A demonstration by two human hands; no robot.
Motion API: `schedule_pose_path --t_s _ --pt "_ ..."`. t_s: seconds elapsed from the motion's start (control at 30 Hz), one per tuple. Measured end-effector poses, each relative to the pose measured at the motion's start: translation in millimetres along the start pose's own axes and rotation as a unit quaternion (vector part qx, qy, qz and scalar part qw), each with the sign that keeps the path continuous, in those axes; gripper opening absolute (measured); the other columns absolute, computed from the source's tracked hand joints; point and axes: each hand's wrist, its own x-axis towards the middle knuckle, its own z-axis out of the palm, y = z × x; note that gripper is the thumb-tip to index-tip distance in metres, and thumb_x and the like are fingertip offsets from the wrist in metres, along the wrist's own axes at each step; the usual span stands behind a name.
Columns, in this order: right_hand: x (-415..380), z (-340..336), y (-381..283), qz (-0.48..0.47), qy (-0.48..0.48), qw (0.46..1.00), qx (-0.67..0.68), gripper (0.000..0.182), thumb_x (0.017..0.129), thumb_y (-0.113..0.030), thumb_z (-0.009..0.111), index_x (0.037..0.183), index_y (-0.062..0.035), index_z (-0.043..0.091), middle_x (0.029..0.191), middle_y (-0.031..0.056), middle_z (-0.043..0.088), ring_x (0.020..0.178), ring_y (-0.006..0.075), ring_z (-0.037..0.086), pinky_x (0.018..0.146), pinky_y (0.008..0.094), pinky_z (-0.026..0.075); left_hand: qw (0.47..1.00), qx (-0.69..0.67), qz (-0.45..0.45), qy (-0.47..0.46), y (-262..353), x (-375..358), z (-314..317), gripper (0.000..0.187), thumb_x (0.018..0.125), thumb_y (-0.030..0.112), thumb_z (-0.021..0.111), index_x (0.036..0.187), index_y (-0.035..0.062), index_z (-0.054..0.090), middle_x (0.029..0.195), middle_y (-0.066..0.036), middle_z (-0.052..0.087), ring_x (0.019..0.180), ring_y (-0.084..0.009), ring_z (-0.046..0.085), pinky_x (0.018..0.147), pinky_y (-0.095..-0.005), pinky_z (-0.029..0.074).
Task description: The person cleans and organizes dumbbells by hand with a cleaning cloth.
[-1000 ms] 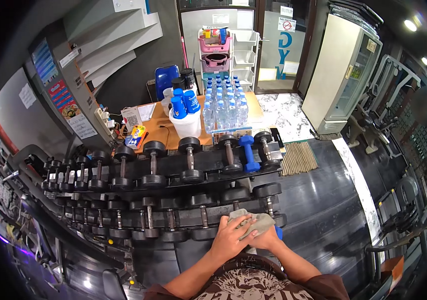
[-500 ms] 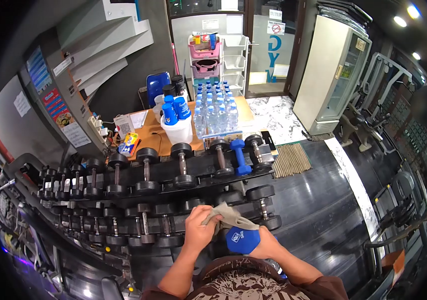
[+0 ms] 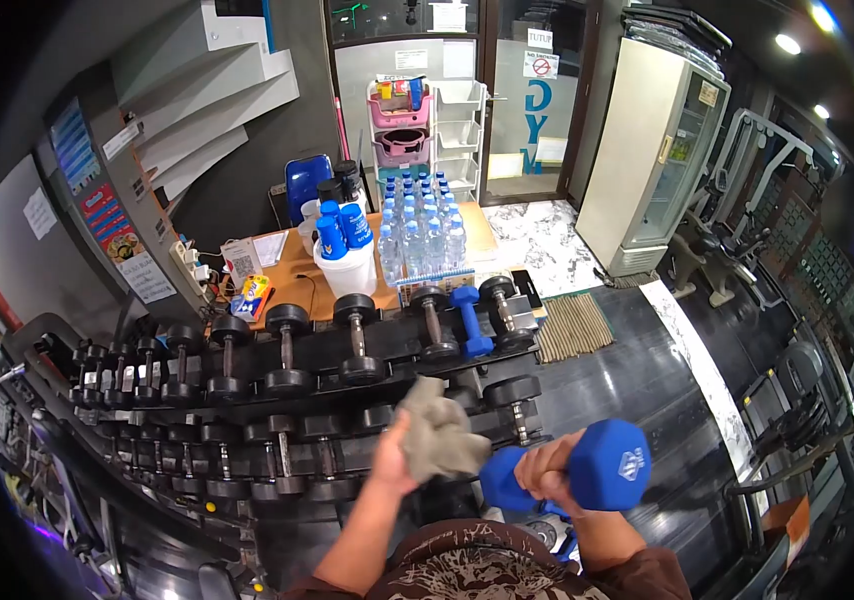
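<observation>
A crumpled beige cloth (image 3: 442, 432) is gripped in my left hand (image 3: 391, 462), its folds hanging toward the right. My right hand (image 3: 549, 472) is wrapped round the handle of a blue hexagonal dumbbell (image 3: 611, 466), whose near head faces up and right with a white logo on it. The cloth's edge comes close to the dumbbell's left head. Beyond my hands, a second blue dumbbell (image 3: 471, 322) lies on the upper rack tier among black ones.
A two-tier rack of black dumbbells (image 3: 358, 340) runs across in front of me. Behind it, a wooden table (image 3: 292, 290) bears water bottles (image 3: 425, 232) and a white bucket (image 3: 349, 272). A fridge (image 3: 637, 160) and a ribbed mat (image 3: 575, 328) are at the right.
My right hand has swung the dumbbell out to the right and turned it, showing its handle. The cloth has come off the dumbbell's head and is bunched in my left hand.
</observation>
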Motion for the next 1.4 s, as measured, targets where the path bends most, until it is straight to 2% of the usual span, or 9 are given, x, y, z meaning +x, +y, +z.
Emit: schedule_pose_path --t_s 0.07,0.13,0.23,0.4,0.6,0.83,1.1,1.2,1.4 --pt "40 40 -33 -0.09 0.015 0.994 0.062 0.024 0.084 -0.005 0.069 0.068 -0.0037 0.051 0.056 0.0064 0.053 0.05 0.0179 0.05 0.057 0.0364 0.043 0.992 -0.032 -0.118 -0.04 -35 0 23 0.063 0.1 0.054 0.037 0.14 0.0054 0.044 0.134 -0.015 0.055 0.12 -0.0309 0.057 0.104 -0.0466 0.044" --pt "43 39 -25 -0.125 0.016 0.992 0.013 0.023 0.088 -0.009 0.069 0.072 -0.0037 0.052 0.057 0.0062 0.052 0.05 0.0175 0.049 0.057 0.0361 0.044 0.985 -0.05 -0.153 -0.066 -51 -7 62 0.057 0.101 0.052 0.037 0.13 0.0045 0.053 0.121 -0.011 0.063 0.108 -0.0229 0.063 0.097 -0.0383 0.049" --pt "40 45 -25 -0.134 0.07 0.985 -0.086 0.026 0.09 -0.015 0.069 0.073 -0.0049 0.052 0.058 0.0064 0.053 0.052 0.0173 0.052 0.058 0.0366 0.046 0.985 -0.07 -0.137 -0.079 -55 -13 74 0.051 0.104 0.044 0.037 0.129 0.0023 0.052 0.12 -0.011 0.063 0.108 -0.0203 0.063 0.097 -0.0362 0.049" --pt "40 24 -28 -0.154 0.043 0.987 0.034 0.022 0.092 -0.017 0.063 0.079 -0.0058 0.049 0.062 0.007 0.054 0.054 0.0196 0.055 0.062 0.0392 0.048 0.993 -0.019 -0.097 -0.057 -52 -43 76 0.043 0.105 0.034 0.039 0.127 -0.001 0.053 0.117 -0.01 0.063 0.109 -0.0195 0.062 0.098 -0.0367 0.049" --pt "50 -28 -36 -0.197 0.067 0.976 -0.058 0.019 0.093 -0.013 0.058 0.081 -0.0062 0.046 0.062 0.0061 0.05 0.054 0.0197 0.052 0.061 0.038 0.045 0.993 0.065 -0.088 -0.049 -41 -77 64 0.058 0.103 0.04 0.039 0.139 -0.0049 0.04 0.134 -0.017 0.054 0.122 -0.0275 0.056 0.104 -0.0409 0.044" --pt "40 -42 -31 -0.116 -0.004 0.974 0.193 0.017 0.091 -0.009 0.055 0.077 -0.0061 0.047 0.059 0.0063 0.048 0.053 0.0204 0.052 0.059 0.0381 0.045 0.999 -0.05 -0.018 -0.011 -54 -9 63 0.064 0.1 0.052 0.036 0.141 0.0037 0.042 0.135 -0.016 0.055 0.123 -0.0305 0.055 0.107 -0.0454 0.041" --pt "35 -76 -26 -0.031 0.015 0.997 0.064 0.024 0.091 -0.011 0.058 0.071 -0.0056 0.046 0.059 0.0077 0.05 0.052 0.0194 0.051 0.058 0.0389 0.045 0.995 -0.001 -0.102 0.003 -103 32 109 0.056 0.104 0.045 0.033 0.137 0.0016 0.046 0.128 -0.013 0.059 0.115 -0.0228 0.058 0.103 -0.0391 0.044" --pt "37 -90 -29 -0.038 0.046 0.989 0.137 0.024 0.091 -0.012 0.057 0.071 -0.0062 0.045 0.059 0.0077 0.05 0.05 0.0195 0.051 0.057 0.0387 0.045 0.997 -0.001 -0.071 -0.009 -112 27 106 0.048 0.104 0.038 0.04 0.132 0.0 0.05 0.126 -0.013 0.06 0.114 -0.0227 0.06 0.101 -0.0402 0.047" --pt "42 -141 -17 -0.044 0.053 0.997 0.018 0.024 0.09 -0.018 0.061 0.077 -0.0061 0.046 0.061 0.0061 0.048 0.051 0.0187 0.05 0.057 0.0379 0.045 0.994 0.051 -0.093 0.023 -118 0 97 0.054 0.104 0.038 0.041 0.138 -0.0044 0.042 0.131 -0.015 0.057 0.116 -0.0277 0.06 0.102 -0.0427 0.046"
